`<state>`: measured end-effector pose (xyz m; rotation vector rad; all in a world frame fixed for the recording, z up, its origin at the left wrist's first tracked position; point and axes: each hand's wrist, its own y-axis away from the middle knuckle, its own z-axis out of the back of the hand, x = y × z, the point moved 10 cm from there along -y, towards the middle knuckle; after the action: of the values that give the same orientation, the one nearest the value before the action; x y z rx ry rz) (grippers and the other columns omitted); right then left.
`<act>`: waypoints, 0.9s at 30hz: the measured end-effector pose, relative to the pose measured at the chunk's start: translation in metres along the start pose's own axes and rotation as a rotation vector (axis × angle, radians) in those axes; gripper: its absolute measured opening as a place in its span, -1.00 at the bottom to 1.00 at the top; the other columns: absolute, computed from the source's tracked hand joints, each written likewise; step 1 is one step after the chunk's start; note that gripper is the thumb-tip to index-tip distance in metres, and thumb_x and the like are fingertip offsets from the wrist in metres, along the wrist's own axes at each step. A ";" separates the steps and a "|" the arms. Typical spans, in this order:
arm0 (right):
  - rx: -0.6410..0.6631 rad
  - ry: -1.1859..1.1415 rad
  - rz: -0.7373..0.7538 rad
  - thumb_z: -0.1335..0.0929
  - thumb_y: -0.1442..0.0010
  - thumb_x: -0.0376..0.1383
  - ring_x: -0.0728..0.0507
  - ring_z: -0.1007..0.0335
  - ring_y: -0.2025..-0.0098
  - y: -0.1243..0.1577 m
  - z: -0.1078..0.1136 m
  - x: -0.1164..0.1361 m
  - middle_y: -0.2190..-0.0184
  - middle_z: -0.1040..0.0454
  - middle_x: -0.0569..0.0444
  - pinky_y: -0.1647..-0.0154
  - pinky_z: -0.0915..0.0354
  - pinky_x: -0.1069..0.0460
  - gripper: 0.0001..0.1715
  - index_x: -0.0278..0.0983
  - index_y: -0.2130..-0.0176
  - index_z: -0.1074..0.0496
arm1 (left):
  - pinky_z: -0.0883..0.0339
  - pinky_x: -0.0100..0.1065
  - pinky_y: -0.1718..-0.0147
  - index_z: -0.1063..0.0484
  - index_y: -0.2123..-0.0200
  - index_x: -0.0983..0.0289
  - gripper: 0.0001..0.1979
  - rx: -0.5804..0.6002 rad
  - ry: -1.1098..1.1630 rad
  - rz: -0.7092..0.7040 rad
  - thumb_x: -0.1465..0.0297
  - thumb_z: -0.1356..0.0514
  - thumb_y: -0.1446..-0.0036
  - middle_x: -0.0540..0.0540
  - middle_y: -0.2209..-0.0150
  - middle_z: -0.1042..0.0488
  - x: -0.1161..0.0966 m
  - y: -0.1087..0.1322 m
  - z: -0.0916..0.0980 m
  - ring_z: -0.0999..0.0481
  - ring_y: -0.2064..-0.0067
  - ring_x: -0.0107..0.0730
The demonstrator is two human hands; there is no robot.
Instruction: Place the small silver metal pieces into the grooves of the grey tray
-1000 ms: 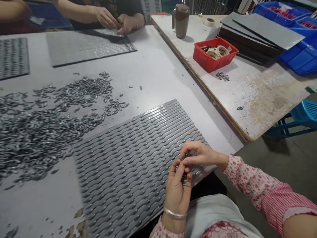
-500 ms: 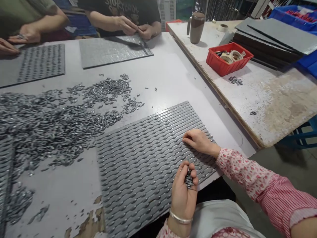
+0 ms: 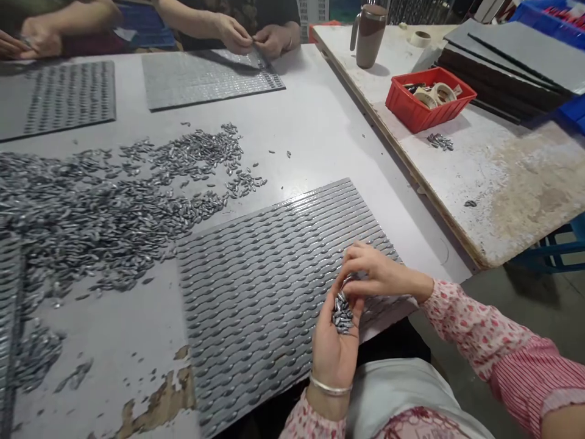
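My left hand (image 3: 335,353) is cupped palm up over the near right part of a grey board. In it lies a handful of small shiny grey spindle-shaped pieces (image 3: 342,317). My right hand (image 3: 381,274) reaches to the left fingers, its thumb and fingertips closed together at the top of the handful. What is between those fingertips is hidden. The grey board (image 3: 256,292) bears rows of wavy raised ridges with similar bumps; toward its far right the ridges run straight and plain.
A wide heap of the same grey pieces (image 3: 114,225) spreads left of the board. Across the table two people work at grey boards (image 3: 205,79). On the side table (image 3: 457,201) stand a red bin (image 3: 427,107) with tape rolls, a brown mug (image 3: 370,39) and stacked boards (image 3: 525,67).
My right hand has come off the board surface and moved to the pieces in my left palm. The left fingers have opened somewhat, showing more of the handful. The view has tilted slightly.
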<state>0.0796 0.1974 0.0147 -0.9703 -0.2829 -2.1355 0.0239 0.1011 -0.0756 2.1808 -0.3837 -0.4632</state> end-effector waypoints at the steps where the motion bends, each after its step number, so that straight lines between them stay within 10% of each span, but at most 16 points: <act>1: 0.039 0.021 0.021 -0.36 -0.21 -0.19 -0.13 -0.18 0.19 0.002 -0.002 0.006 0.32 -0.34 0.03 0.12 -0.18 -0.03 -0.81 -0.24 0.22 -0.46 | -0.44 -0.30 0.12 -0.49 0.16 0.33 -0.76 0.013 -0.004 -0.018 0.48 -0.06 -0.19 0.18 0.01 -0.46 -0.001 -0.001 -0.001 -0.47 0.06 -0.33; 9: 0.077 -0.136 0.018 -0.34 -0.20 -0.33 -0.10 -0.24 0.19 0.009 -0.010 0.014 0.28 -0.38 0.03 0.11 -0.23 -0.04 -0.95 -0.29 0.31 -0.40 | -0.43 -0.31 0.11 -0.48 0.16 0.33 -0.76 0.042 -0.040 -0.043 0.48 -0.06 -0.18 0.19 -0.03 -0.41 0.001 -0.002 -0.003 -0.42 0.00 -0.30; 15: -0.201 -0.496 -0.243 -0.30 -0.22 -0.31 -0.02 -0.33 0.38 0.020 0.022 -0.031 0.40 -0.42 0.09 0.37 -0.26 0.09 -0.90 -0.30 0.32 -0.28 | -0.21 -0.61 0.64 -0.44 0.23 0.31 -0.86 0.104 -0.116 0.005 0.48 -0.18 -0.09 0.00 0.46 -0.37 0.004 0.002 -0.005 -0.29 0.54 -0.65; 27: -0.154 0.180 -0.325 -0.34 -0.13 -0.44 -0.06 -0.29 0.34 0.001 0.028 -0.081 0.43 -0.43 0.09 0.27 -0.17 0.06 -0.92 -0.31 0.40 -0.42 | -0.47 -0.41 0.31 -0.44 0.25 0.40 -0.86 -0.029 -0.113 0.064 0.52 -0.09 -0.16 0.23 0.20 -0.49 0.010 0.003 0.006 -0.52 0.25 -0.40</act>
<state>0.1303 0.2546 -0.0248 -0.8547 -0.1994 -2.5558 0.0301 0.0910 -0.0787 2.1134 -0.5036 -0.5550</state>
